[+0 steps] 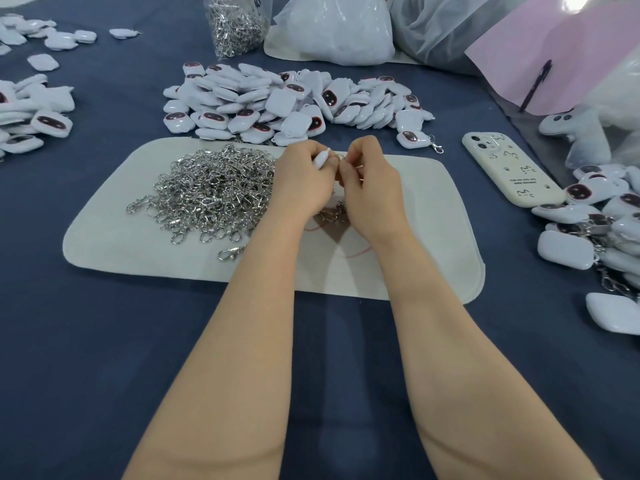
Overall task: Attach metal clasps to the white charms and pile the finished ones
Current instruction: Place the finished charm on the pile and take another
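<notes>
My left hand grips a white charm edge-on above the cream mat. My right hand pinches a small metal clasp right beside that charm; the clasp is mostly hidden by my fingers. A heap of loose silver clasps lies on the mat's left half. Behind the mat sits a big pile of white charms with dark red faces. Charms with clasps on them are piled at the right edge, and one such charm lies behind my right hand.
A cream phone lies right of the mat. A clear bag of clasps and white plastic bags stand at the back. More charms lie at the left. Blue cloth covers the table.
</notes>
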The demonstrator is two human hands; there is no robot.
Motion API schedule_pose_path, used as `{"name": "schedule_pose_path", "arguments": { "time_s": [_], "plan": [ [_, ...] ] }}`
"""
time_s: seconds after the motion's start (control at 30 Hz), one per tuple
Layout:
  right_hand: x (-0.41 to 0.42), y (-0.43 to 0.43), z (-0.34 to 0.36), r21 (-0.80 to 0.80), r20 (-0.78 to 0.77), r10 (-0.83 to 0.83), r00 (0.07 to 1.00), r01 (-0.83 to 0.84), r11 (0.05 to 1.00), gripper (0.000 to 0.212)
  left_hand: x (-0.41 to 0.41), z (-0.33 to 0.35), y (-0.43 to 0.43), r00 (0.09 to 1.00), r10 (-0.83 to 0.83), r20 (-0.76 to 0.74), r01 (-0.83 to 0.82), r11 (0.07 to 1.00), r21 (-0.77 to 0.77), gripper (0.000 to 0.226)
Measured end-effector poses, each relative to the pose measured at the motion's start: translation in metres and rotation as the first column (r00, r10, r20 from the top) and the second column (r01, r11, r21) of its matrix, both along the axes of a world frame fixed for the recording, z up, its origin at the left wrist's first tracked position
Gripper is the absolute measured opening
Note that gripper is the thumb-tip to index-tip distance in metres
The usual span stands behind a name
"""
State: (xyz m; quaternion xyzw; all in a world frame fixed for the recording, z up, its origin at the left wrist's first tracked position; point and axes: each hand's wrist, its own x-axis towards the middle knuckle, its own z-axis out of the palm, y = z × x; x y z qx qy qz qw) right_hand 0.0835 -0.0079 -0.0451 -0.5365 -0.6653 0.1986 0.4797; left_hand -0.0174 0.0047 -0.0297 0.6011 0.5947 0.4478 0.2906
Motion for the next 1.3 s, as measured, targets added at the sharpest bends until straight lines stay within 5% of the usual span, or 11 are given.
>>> {"name": "schedule_pose_path", "arguments": {
  "time_s": [0.23, 0.33, 0.47, 0.57, 0.87, 1.3],
  "plan": [
    [0.003, 0.002, 0.001, -0.042, -0.052, -0.058, 0.997, 0.056, 0.998, 0.009, -0.002, 0.004, -0.001, 0.979, -0.065, 0.193, 0.085, 0.992, -0.098, 0.006],
    [0.006, 0.004, 0.000, -0.080, -0.149, -0.121, 0.981, 0.110, 0.991, 0.008, -0.001, 0.008, 0.000, 0.973, -0.079, 0.216, 0.124, 0.971, -0.206, 0.037],
    [0.007, 0.006, 0.000, -0.112, -0.236, -0.153, 0.960, 0.130, 0.985, 0.014, 0.001, 0.017, -0.003, 0.964, -0.127, 0.233, 0.170, 0.969, -0.177, 0.012],
    [0.005, 0.006, 0.002, -0.123, -0.290, -0.143, 0.946, 0.112, 0.986, 0.021, 0.002, 0.020, -0.005, 0.940, -0.072, 0.332, 0.124, 0.982, -0.139, 0.019],
    [0.004, 0.005, 0.006, -0.147, -0.272, -0.039, 0.962, -0.001, 0.989, 0.026, 0.002, 0.015, -0.008, 0.997, -0.083, -0.007, 0.082, 0.993, -0.088, 0.017],
    [0.002, 0.004, 0.005, -0.094, -0.161, -0.093, 0.983, 0.078, 0.992, 0.008, 0.005, 0.004, -0.002, 0.976, 0.018, -0.219, 0.011, 0.992, 0.130, 0.008]
  ]
}}
